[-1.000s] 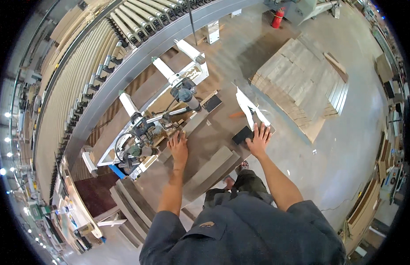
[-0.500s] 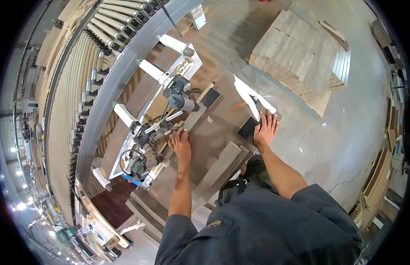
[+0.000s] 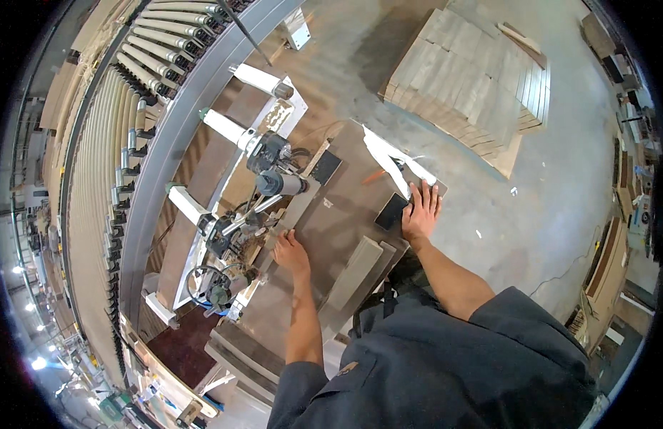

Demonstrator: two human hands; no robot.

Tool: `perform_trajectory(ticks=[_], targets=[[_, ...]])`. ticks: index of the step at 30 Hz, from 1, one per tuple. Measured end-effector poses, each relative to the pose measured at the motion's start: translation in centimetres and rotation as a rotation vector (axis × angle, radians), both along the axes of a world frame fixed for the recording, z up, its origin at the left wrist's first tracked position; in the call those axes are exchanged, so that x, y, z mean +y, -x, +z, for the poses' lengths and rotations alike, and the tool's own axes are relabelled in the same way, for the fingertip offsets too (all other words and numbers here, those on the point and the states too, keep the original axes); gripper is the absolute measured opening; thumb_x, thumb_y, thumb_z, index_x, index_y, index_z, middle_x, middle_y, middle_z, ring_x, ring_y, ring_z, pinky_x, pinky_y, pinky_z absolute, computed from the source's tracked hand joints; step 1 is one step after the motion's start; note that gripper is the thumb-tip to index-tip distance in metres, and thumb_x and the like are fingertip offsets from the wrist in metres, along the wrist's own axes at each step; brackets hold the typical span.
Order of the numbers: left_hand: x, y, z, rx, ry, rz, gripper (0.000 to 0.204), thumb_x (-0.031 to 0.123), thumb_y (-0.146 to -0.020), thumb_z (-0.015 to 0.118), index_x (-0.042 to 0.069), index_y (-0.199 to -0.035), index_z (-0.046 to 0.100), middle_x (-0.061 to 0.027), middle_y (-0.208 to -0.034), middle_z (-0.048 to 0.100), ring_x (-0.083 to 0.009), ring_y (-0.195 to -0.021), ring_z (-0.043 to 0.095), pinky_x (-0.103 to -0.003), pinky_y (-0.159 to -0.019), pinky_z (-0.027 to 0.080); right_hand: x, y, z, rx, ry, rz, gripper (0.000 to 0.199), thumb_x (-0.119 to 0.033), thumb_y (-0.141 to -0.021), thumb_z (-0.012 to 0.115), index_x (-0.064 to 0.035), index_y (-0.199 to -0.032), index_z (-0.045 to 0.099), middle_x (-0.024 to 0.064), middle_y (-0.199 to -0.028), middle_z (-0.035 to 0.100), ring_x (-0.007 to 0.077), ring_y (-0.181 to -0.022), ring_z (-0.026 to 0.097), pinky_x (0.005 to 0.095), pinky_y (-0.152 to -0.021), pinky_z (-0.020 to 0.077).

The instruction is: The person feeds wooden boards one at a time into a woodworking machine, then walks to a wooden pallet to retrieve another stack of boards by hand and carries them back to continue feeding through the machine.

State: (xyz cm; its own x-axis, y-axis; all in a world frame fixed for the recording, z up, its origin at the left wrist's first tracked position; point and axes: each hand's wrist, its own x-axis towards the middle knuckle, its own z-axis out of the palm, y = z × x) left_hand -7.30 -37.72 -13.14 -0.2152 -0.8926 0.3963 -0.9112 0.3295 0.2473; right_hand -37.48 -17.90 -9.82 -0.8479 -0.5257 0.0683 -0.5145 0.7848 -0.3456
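My left hand [image 3: 291,254] has its fingers bent against a long grey-brown wooden strip [image 3: 300,203]. The strip lies beside a row of machine heads with a grey cylindrical motor [image 3: 275,184]. My right hand [image 3: 421,213] rests with fingers spread at the right edge of the brown worktable [image 3: 338,220], touching a white angled piece [image 3: 424,171]. Just left of that hand is a black rectangular pad [image 3: 391,212]. Closer to my body, two short boards [image 3: 357,270] lie side by side on the table.
A grey-railed roller conveyor [image 3: 140,207] curves along the left. Stacked boards [image 3: 460,82] stand on the floor at the far right. More boards [image 3: 242,357] lie at the lower left, near my left arm. A small orange item [image 3: 374,176] sits beside the white piece.
My left hand has drawn slightly away from the machine heads, toward me, and its fingers look more bent. The right hand keeps its place at the table edge. The whole view has shifted.
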Motion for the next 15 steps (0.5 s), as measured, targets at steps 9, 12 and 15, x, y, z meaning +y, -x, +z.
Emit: perform_trajectory(ticks=[9, 12, 15], targets=[[0.31, 0.08, 0.23, -0.033, -0.099, 0.043, 0.029, 0.037, -0.106, 0.065, 0.008, -0.107, 0.066, -0.0093, -0.092, 0.075, -0.0326, -0.087, 0.069, -0.049, -0.081, 0.046, 0.12, -0.08, 0.69, -0.018, 0.015, 0.010, 0.062, -0.022, -0.092, 0.054, -0.0277, -0.154, 0.052, 0.0036, -0.172, 0.033, 0.0324, -0.162, 0.020, 0.0514, -0.133, 0.0107], [-0.02, -0.10, 0.02, -0.065, -0.119, 0.039, 0.029, 0.037, -0.106, 0.065, 0.009, -0.108, 0.065, -0.0099, -0.093, 0.074, -0.0329, -0.087, 0.069, -0.050, -0.081, 0.046, 0.11, 0.03, 0.48, -0.010, 0.005, 0.015, 0.062, -0.022, -0.093, 0.053, -0.0275, -0.154, 0.052, 0.0040, -0.172, 0.033, 0.0325, -0.162, 0.020, 0.0518, -0.133, 0.0105], [-0.23, -0.25, -0.55, -0.041, -0.047, 0.029, 0.033, 0.042, -0.102, 0.066, 0.009, -0.107, 0.066, -0.0092, -0.091, 0.074, -0.0332, -0.081, 0.070, -0.047, -0.078, 0.046, 0.19, 0.00, -0.10, 0.011, 0.014, 0.013, 0.062, -0.022, -0.093, 0.053, -0.0275, -0.154, 0.052, 0.0044, -0.172, 0.032, 0.0325, -0.162, 0.019, 0.0520, -0.133, 0.0105]])
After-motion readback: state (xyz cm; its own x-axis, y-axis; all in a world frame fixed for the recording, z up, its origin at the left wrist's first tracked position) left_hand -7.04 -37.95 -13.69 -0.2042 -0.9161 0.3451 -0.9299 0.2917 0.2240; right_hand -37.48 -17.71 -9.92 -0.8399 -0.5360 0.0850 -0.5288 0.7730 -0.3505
